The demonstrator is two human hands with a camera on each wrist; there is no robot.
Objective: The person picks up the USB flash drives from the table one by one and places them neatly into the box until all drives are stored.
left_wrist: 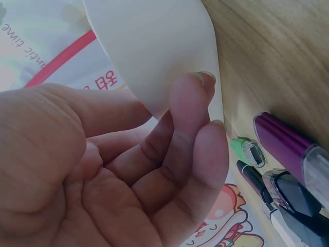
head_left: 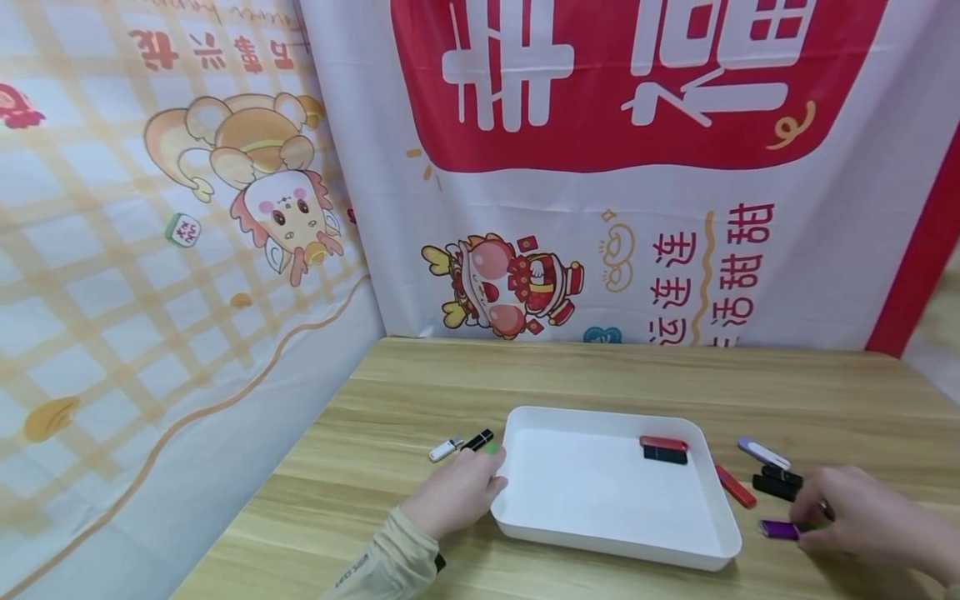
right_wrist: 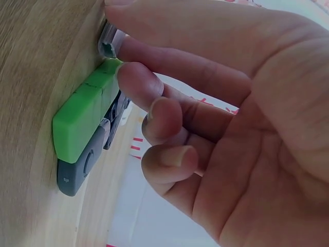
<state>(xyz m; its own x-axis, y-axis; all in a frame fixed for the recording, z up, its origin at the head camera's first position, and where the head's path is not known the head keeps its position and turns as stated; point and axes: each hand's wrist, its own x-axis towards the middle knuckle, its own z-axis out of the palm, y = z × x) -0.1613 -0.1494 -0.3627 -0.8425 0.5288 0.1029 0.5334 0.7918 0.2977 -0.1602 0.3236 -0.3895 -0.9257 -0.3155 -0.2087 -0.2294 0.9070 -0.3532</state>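
Though outside tray [head_left: 592, 500], purple drive [head_left: 780, 530] in right grip [head_left: 862, 512]

From afar I see a tray [head_left: 585, 500] on the table [head_left: 637, 364], two sticks [head_left: 663, 444] inside, far right, more sticks [head_left: 446, 451] outside left and right, a banner [head_left: 622, 192] behind.

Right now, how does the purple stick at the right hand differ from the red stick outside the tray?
The right hand pinches the purple stick; no hand touches the red stick. In the head view, the purple stick points nearly sideways; the red stick slants. Both are outside the tray.
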